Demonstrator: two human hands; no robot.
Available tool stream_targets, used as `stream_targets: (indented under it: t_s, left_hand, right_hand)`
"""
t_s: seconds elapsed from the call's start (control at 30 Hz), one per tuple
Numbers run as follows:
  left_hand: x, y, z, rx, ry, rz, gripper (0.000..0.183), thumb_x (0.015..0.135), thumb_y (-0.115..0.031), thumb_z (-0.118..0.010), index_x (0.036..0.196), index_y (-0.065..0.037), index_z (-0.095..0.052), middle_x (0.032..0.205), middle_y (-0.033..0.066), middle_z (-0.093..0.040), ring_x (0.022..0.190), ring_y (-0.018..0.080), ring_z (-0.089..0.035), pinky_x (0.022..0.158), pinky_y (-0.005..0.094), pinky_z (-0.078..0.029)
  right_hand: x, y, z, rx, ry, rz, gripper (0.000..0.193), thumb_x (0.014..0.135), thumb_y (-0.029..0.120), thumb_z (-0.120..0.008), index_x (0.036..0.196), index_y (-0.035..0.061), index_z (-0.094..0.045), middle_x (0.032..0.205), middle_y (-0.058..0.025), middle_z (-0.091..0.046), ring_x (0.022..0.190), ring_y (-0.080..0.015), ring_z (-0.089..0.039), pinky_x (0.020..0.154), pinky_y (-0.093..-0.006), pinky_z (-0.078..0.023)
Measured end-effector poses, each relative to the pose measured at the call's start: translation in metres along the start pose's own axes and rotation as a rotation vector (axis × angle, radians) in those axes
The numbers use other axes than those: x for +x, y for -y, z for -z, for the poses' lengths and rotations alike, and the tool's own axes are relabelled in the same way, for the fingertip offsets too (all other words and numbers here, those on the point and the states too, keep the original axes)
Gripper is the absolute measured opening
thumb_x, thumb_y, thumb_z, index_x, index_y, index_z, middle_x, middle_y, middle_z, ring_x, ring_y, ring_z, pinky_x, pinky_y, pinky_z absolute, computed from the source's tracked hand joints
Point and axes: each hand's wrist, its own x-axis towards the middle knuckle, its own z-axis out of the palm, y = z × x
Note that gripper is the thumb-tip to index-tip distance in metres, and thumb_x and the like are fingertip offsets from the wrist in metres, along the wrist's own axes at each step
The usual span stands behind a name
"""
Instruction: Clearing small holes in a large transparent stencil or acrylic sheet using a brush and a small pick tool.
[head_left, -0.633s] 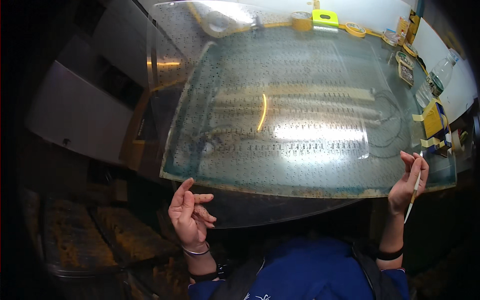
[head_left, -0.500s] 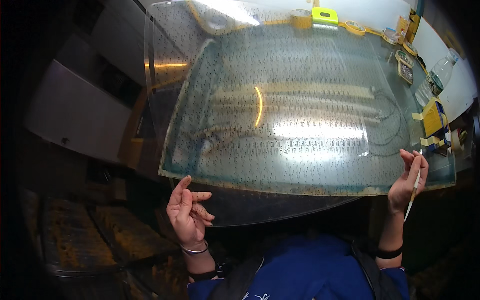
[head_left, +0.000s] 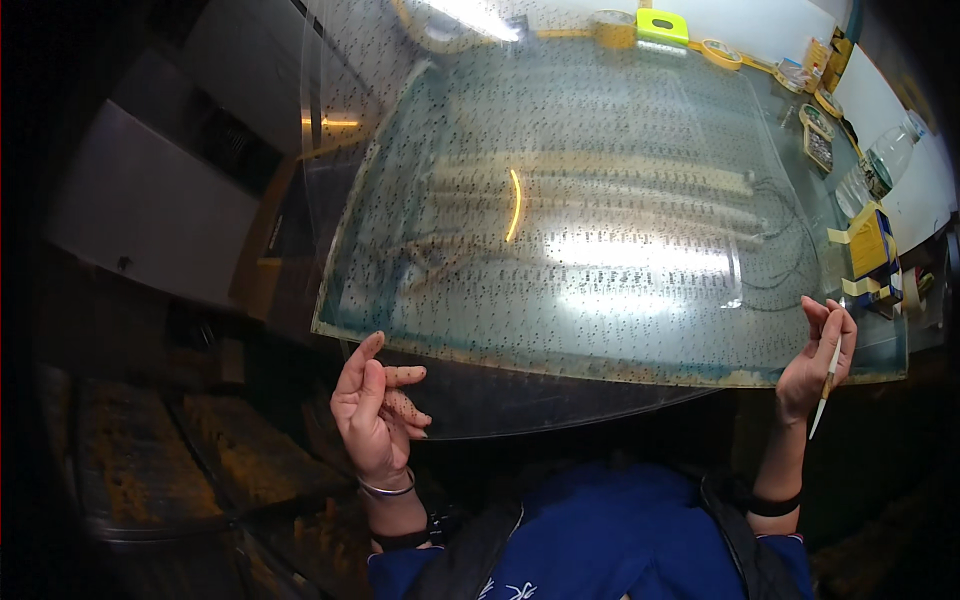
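A large clear sheet (head_left: 560, 120) patterned with rows of small dark dots lies over a glass-like tabletop (head_left: 650, 378). At its near left corner my left hand (head_left: 378, 405) is turned partly palm up, thumb and fingers apart. Dark specks show on its fingers, and I see nothing gripped there. My right hand (head_left: 815, 365), at the near right edge of the tabletop, is closed around a slim white pen-like tool with a brownish middle (head_left: 827, 385). One tapered end of the tool points down beside the wrist; the other is hidden by the fingers.
Tape rolls (head_left: 721, 54) and a bright green case (head_left: 662, 27) sit along the far edge. At right are a tray of small pieces (head_left: 817, 150), a clear bottle (head_left: 880, 165) and a yellow-and-blue box (head_left: 872, 245) with tape strips. A dark curved sheet edge (head_left: 560, 420) hangs below the table front.
The view has shifted slightly, so the far items sit a little further right. My left hand is slightly higher in view. My right hand keeps the pen-like tool in the same place.
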Motion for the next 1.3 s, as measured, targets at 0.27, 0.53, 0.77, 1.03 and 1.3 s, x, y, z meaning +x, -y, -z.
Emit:
stream_targets:
  t_s: [0.27, 0.53, 0.77, 1.03, 1.3]
  left_hand:
    - [0.0013, 0.002, -0.0002, 0.014, -0.018, -0.016, 0.032, 0.101, -0.014, -0.04, 0.127, 0.003, -0.047, 0.085, 0.02, -0.069, 0.044, 0.014, -0.061, 0.035, 0.018, -0.045]
    - [0.0004, 0.0034, -0.0018, 0.02, -0.021, -0.029, 0.033, 0.101, -0.016, -0.04, 0.127, 0.004, -0.047, 0.084, 0.02, -0.068, 0.043, 0.0146, -0.061, 0.035, 0.019, -0.046]
    - [-0.0015, 0.0015, -0.0046, 0.019, -0.023, -0.034, 0.033, 0.101, -0.014, -0.039, 0.128, 0.004, -0.046, 0.086, 0.0194, -0.069, 0.044, 0.0127, -0.061, 0.036, 0.0174, -0.046]
    - [-0.001, 0.0022, -0.0028, 0.009, -0.016, -0.032, 0.034, 0.101, -0.015, -0.04, 0.128, 0.004, -0.046, 0.086, 0.0194, -0.069, 0.045, 0.0131, -0.061, 0.036, 0.0178, -0.047]
    - [-0.0015, 0.0024, -0.0015, 0.015, -0.025, -0.012, 0.035, 0.101, -0.017, -0.04, 0.128, 0.004, -0.047, 0.085, 0.0213, -0.068, 0.047, 0.0178, -0.064, 0.035, 0.0196, -0.047]
  right_hand:
    - [0.0001, -0.0001, -0.0009, -0.009, 0.013, 0.007, 0.022, 0.1, 0.015, -0.039, 0.105, -0.0022, -0.052, 0.089, -0.0151, -0.067, 0.089, -0.0198, -0.064, 0.092, -0.0319, -0.046]
    - [0.0011, 0.0003, -0.0004, -0.011, 0.031, 0.021, 0.022, 0.1, 0.014, -0.04, 0.104, -0.0026, -0.053, 0.09, -0.0157, -0.067, 0.087, -0.0195, -0.064, 0.089, -0.0307, -0.048]
    - [0.0009, 0.0002, -0.0017, -0.024, 0.013, 0.01, 0.022, 0.1, 0.014, -0.039, 0.104, -0.0029, -0.053, 0.089, -0.016, -0.066, 0.087, -0.0195, -0.064, 0.089, -0.0305, -0.048]
    - [0.0014, 0.0011, -0.0028, -0.031, 0.017, 0.017, 0.022, 0.1, 0.013, -0.039, 0.105, -0.003, -0.052, 0.09, -0.0162, -0.066, 0.088, -0.0196, -0.064, 0.089, -0.0303, -0.048]
    - [0.0002, 0.0057, -0.006, -0.047, 0.02, 0.009, 0.023, 0.1, 0.015, -0.039, 0.105, -0.0031, -0.052, 0.09, -0.0166, -0.066, 0.088, -0.0206, -0.064, 0.089, -0.0305, -0.048]
